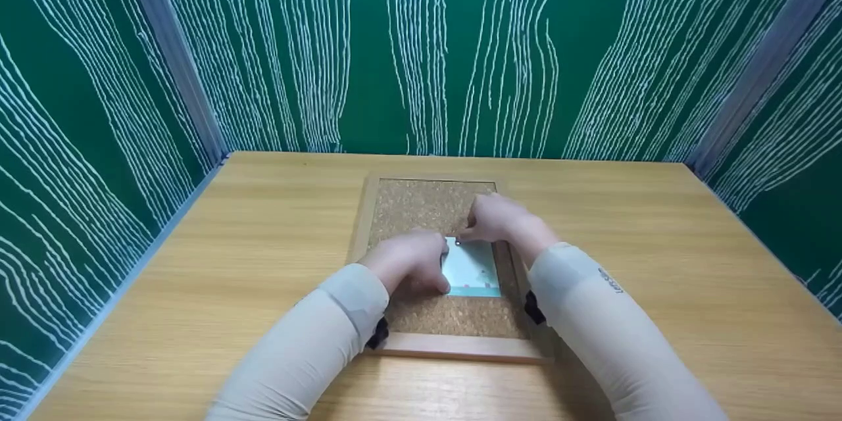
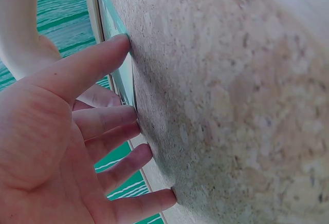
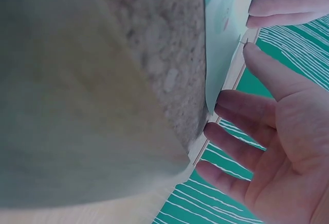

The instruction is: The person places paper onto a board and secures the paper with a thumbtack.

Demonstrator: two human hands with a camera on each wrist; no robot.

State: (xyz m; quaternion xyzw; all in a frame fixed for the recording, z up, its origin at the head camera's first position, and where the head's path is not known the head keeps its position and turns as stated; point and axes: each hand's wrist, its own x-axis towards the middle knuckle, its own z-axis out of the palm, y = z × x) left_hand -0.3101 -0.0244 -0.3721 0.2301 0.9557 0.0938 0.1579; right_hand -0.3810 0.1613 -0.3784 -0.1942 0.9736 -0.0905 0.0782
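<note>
A pale green sheet of paper [image 1: 471,268] with a darker green strip along its near edge lies on a framed cork board [image 1: 454,316]. My left hand [image 1: 416,260] is at the paper's left edge. Its thumb touches the near left corner, and the other fingertips press on paper and cork [image 2: 221,90]. At the far edge, my right hand [image 1: 496,218] touches the paper's far right corner with its fingertips. The right thumb [image 3: 257,62] is beside a small metal pin [image 3: 243,42] at the paper's far edge. How deep the pin sits cannot be seen.
The board's wooden frame [image 1: 460,346] stands slightly raised around the cork. Under it is a wood-grain table [image 1: 276,210]. Green walls [image 1: 368,52] with white wavy lines enclose the table at the back and sides.
</note>
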